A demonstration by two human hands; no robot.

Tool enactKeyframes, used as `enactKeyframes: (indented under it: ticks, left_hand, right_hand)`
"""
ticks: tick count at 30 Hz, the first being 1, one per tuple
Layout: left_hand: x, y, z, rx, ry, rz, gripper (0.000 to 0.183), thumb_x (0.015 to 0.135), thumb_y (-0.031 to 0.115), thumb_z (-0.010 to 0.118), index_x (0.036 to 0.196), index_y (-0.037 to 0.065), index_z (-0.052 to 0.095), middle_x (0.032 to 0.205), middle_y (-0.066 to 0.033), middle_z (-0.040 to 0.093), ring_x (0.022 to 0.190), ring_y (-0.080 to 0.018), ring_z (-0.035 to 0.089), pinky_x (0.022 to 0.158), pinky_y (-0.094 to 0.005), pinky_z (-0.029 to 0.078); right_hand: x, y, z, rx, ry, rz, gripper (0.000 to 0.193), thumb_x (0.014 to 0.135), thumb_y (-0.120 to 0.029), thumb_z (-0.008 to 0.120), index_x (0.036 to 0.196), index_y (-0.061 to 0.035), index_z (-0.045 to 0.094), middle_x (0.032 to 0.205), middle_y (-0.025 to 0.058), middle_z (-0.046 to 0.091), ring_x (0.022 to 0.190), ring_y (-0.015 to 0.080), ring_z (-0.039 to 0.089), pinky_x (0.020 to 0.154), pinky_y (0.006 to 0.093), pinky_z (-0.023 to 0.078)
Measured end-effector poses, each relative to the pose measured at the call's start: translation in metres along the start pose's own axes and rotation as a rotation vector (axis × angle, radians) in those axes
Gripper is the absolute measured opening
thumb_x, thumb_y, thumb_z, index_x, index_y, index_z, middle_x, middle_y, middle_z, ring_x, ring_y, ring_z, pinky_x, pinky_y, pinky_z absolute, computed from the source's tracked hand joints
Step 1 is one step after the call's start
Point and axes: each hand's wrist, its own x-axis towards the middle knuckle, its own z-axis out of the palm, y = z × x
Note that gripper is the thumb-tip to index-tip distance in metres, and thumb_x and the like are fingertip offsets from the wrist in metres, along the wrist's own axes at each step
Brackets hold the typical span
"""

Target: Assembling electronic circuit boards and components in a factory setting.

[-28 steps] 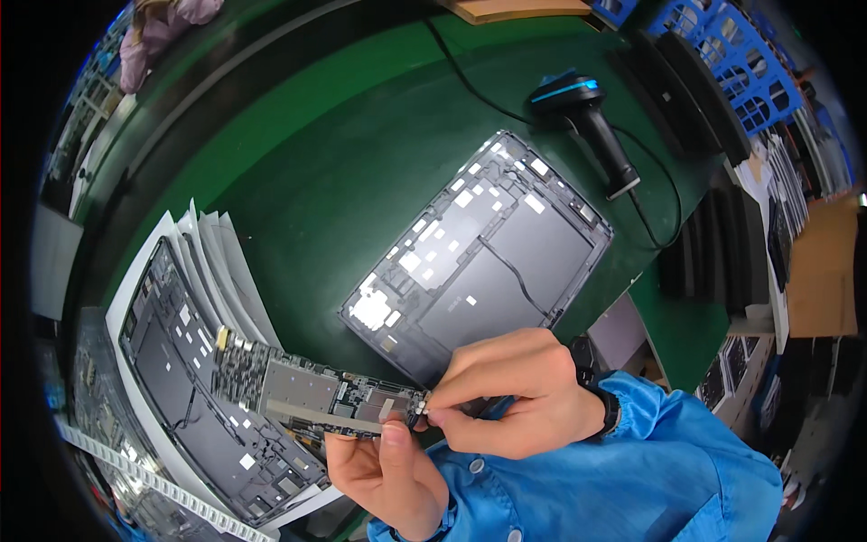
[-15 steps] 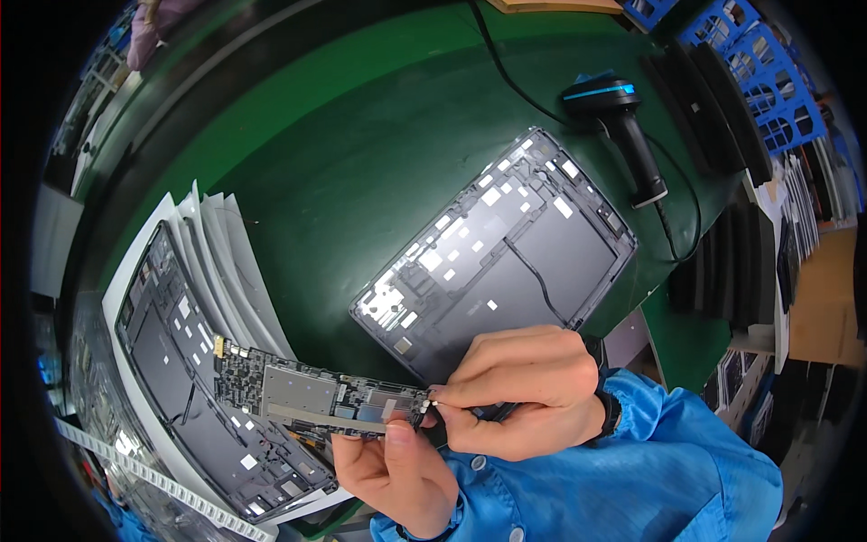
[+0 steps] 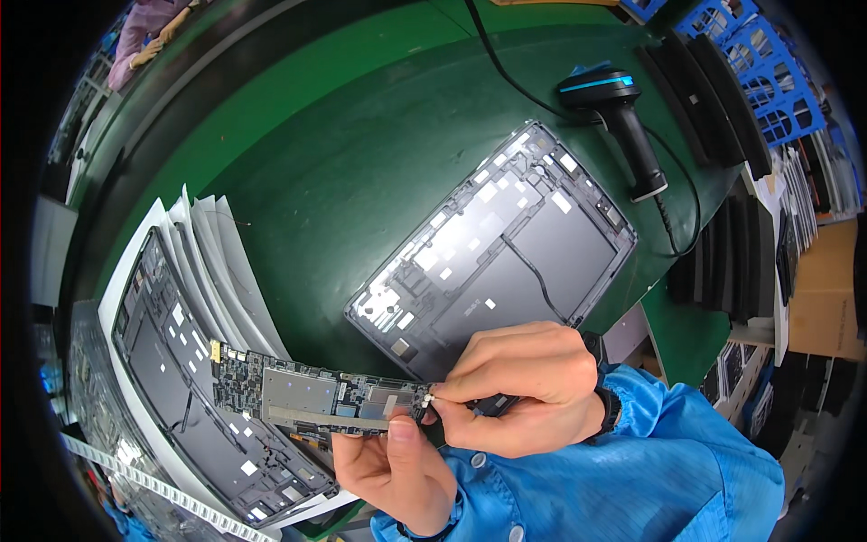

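Note:
My left hand (image 3: 404, 471) grips a long, narrow circuit board (image 3: 300, 391) by its lower edge, thumb on top. The board is held up and tilted, with metal shields and a grey strip along it. At its right end my right hand (image 3: 528, 384) pinches with thumb and forefinger by a small white piece (image 3: 428, 399), perhaps a connector; the fingers hide most of it. Beyond my hands, a dark tablet or laptop casing (image 3: 465, 303) lies inner side up on the green table, with white pads and a black cable.
To the left, a second dark casing (image 3: 167, 348) leans on white sheets (image 3: 212, 244). A black barcode scanner (image 3: 625, 135) with a cord lies at the back right. Black foam pieces (image 3: 709, 104) and blue plastic crates (image 3: 768, 86) stand further right. Another person's hand (image 3: 146, 52) shows at upper left.
My hands and the board hold nearly the same pose. The view has shifted slightly. More of the other person's arms and hands shows at upper left.

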Motion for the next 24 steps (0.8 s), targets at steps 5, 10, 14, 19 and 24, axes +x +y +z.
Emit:
enactKeyframes:
  ticks: [5,10,14,19,24]
  left_hand:
    - [0.001,0.005,0.002,0.06,-0.056,0.014,0.018,0.1,0.002,0.058,0.117,-0.004,0.055,0.107,-0.0129,0.068,0.093,-0.0167,0.066,0.081,-0.0318,0.054]
    - [0.002,0.013,0.008,0.152,-0.028,-0.044,0.016,0.1,0.001,0.059,0.113,-0.006,0.055,0.098,-0.0134,0.069,0.082,-0.0148,0.065,0.074,-0.0263,0.052]
    - [0.003,0.021,0.004,0.268,-0.069,-0.118,0.014,0.098,0.002,0.062,0.108,-0.007,0.057,0.094,-0.0142,0.069,0.071,-0.0137,0.063,0.067,-0.023,0.05]
    - [0.004,0.016,0.004,0.175,-0.068,-0.138,0.017,0.097,0.003,0.064,0.108,-0.008,0.058,0.092,-0.0143,0.068,0.068,-0.0131,0.062,0.061,-0.0222,0.049]
    - [0.003,0.016,0.006,0.147,-0.052,-0.172,0.018,0.096,0.003,0.064,0.109,-0.008,0.059,0.09,-0.0139,0.068,0.068,-0.0126,0.062,0.059,-0.0216,0.049]
  right_hand:
    - [0.006,-0.007,-0.012,0.211,-0.172,0.305,0.011,0.069,0.01,0.076,0.079,0.0057,0.074,0.069,0.0131,0.07,0.058,0.017,0.068,0.052,0.0256,0.049]
    - [0.005,-0.01,-0.014,0.209,-0.182,0.385,0.008,0.071,0.009,0.075,0.078,0.0056,0.073,0.07,0.0129,0.072,0.06,0.016,0.069,0.055,0.025,0.05]
    - [0.004,-0.01,-0.017,0.23,-0.218,0.43,0.007,0.072,0.009,0.074,0.078,0.006,0.073,0.071,0.013,0.072,0.062,0.0165,0.07,0.056,0.0252,0.05]
    - [0.005,-0.011,-0.024,0.325,-0.258,0.529,0.006,0.073,0.009,0.075,0.079,0.0065,0.073,0.071,0.0136,0.072,0.064,0.0167,0.07,0.057,0.026,0.051]
    - [0.003,-0.009,-0.026,0.361,-0.258,0.531,0.008,0.073,0.01,0.076,0.08,0.0068,0.074,0.071,0.0144,0.072,0.065,0.0169,0.07,0.057,0.0267,0.05]
